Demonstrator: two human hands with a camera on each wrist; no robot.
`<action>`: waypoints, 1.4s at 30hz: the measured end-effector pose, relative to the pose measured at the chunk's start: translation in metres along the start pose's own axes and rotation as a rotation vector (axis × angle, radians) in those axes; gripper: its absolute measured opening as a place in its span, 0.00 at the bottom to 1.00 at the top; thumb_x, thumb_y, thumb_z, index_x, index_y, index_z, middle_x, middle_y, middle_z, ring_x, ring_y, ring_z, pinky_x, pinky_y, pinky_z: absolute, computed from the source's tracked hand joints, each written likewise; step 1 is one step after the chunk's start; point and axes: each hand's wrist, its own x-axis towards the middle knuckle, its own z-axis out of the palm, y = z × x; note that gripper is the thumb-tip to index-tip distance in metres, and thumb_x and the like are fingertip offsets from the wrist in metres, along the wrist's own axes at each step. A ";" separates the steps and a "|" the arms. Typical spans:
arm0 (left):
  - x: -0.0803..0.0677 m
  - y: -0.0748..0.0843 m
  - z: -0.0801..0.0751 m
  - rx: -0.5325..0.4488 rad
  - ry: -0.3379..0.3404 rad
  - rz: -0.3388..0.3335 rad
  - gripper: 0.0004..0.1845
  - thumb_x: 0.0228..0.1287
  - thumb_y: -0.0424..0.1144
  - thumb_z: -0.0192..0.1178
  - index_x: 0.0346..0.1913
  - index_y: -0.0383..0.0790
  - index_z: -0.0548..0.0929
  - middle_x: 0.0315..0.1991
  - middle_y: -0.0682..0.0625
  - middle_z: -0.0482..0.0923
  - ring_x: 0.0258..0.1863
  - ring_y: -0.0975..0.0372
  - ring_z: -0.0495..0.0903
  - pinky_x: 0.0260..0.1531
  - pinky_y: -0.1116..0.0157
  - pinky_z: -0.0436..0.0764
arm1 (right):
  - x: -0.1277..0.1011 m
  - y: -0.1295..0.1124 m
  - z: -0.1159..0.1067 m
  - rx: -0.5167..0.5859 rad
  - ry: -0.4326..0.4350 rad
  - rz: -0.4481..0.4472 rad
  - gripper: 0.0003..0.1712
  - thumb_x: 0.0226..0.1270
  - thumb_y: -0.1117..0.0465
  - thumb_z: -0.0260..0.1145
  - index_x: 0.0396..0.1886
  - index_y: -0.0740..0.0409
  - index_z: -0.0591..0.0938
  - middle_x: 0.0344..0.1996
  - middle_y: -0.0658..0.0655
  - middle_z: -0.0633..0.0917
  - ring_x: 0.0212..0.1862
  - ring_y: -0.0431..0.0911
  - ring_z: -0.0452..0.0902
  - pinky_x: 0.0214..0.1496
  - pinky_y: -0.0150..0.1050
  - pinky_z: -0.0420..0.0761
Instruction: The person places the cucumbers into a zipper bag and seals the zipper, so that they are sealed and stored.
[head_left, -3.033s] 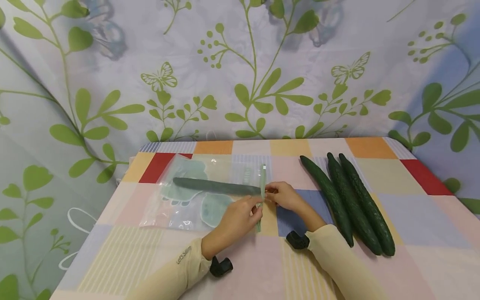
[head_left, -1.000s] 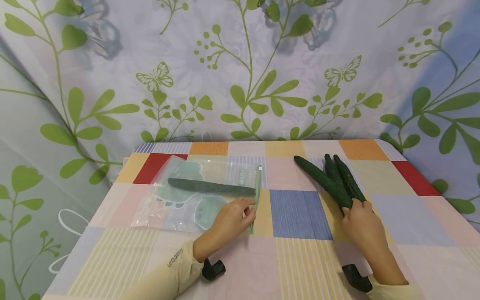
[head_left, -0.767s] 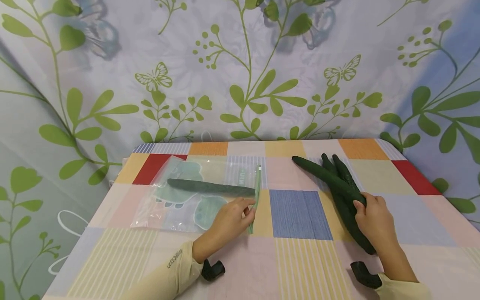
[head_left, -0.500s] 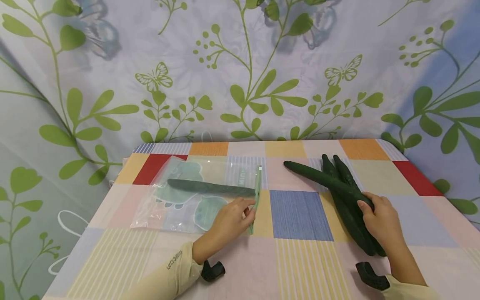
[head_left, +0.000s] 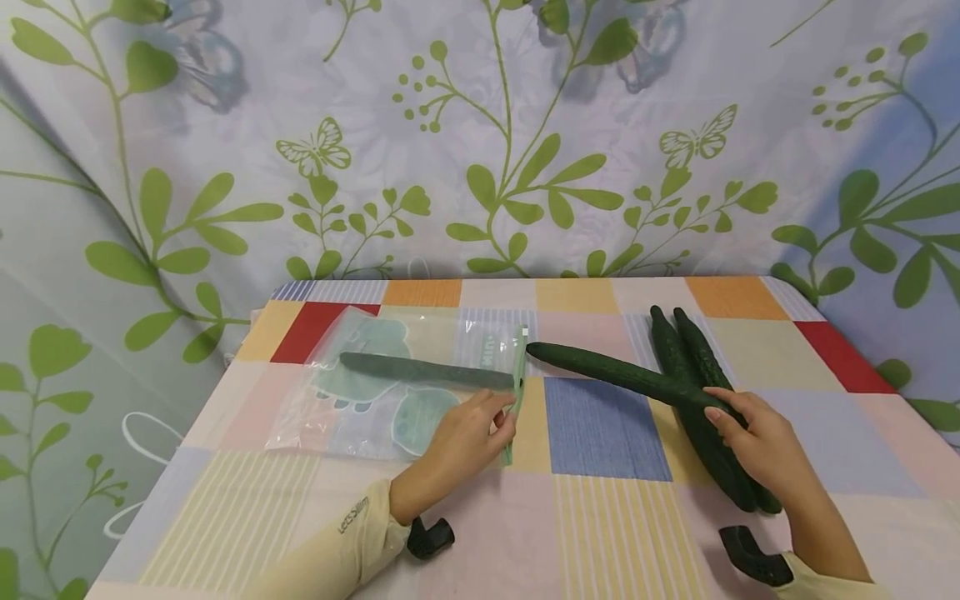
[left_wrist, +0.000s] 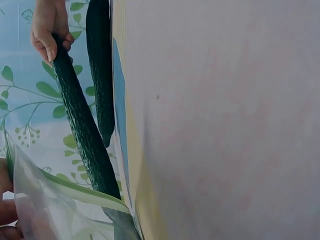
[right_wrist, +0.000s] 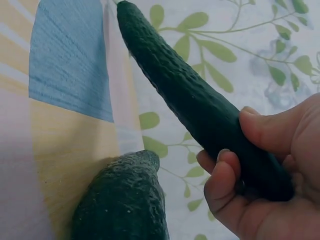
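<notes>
A clear zip bag [head_left: 375, 408] lies flat on the checked tablecloth [head_left: 603, 517], with one dark green cucumber [head_left: 420, 371] inside it. My left hand [head_left: 502, 421] pinches the bag's green zip edge [head_left: 517, 387] at the mouth. My right hand [head_left: 723, 408] grips the thick end of a second cucumber [head_left: 615, 375], which is lifted and points left, its tip just at the bag's mouth. In the right wrist view, fingers and thumb [right_wrist: 265, 130] wrap around this cucumber [right_wrist: 190, 95]. The left wrist view shows the same cucumber [left_wrist: 82, 125] reaching the bag [left_wrist: 60, 210].
Two more cucumbers [head_left: 708, 450] [head_left: 693, 342] lie side by side on the right of the table, under and beside my right hand. A leaf-patterned curtain [head_left: 480, 142] hangs behind the table. The table's left edge [head_left: 187, 433] is near the bag.
My right hand left the bag's mouth, went to the cucumbers on the right, picked one up and swung its tip left to the bag's mouth. The left hand stayed on the zip edge.
</notes>
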 end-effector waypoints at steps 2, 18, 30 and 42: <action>0.000 0.001 0.000 0.005 0.013 0.011 0.11 0.56 0.32 0.60 0.42 0.36 0.85 0.23 0.53 0.74 0.16 0.70 0.61 0.16 0.78 0.58 | 0.000 0.000 -0.002 -0.002 -0.025 0.005 0.23 0.71 0.59 0.55 0.60 0.70 0.72 0.44 0.69 0.77 0.24 0.27 0.68 0.27 0.31 0.70; 0.000 -0.001 -0.001 0.054 0.082 0.097 0.10 0.53 0.31 0.61 0.39 0.34 0.85 0.22 0.52 0.74 0.15 0.69 0.64 0.15 0.80 0.57 | 0.011 -0.004 0.014 0.156 -0.040 -0.069 0.20 0.71 0.63 0.55 0.57 0.70 0.75 0.31 0.54 0.75 0.26 0.33 0.69 0.29 0.29 0.72; 0.001 -0.004 0.001 0.095 0.122 0.169 0.11 0.53 0.32 0.62 0.40 0.35 0.85 0.24 0.52 0.75 0.17 0.68 0.71 0.15 0.82 0.59 | 0.049 -0.026 0.049 0.319 -0.228 -0.041 0.26 0.74 0.56 0.50 0.64 0.70 0.69 0.27 0.57 0.74 0.26 0.42 0.68 0.31 0.36 0.68; 0.001 -0.004 -0.002 0.167 0.231 0.249 0.12 0.49 0.32 0.66 0.39 0.36 0.86 0.24 0.52 0.74 0.18 0.70 0.72 0.16 0.83 0.62 | 0.100 -0.065 0.102 0.556 -0.345 -0.051 0.25 0.73 0.61 0.53 0.61 0.74 0.69 0.29 0.59 0.73 0.29 0.40 0.70 0.34 0.34 0.73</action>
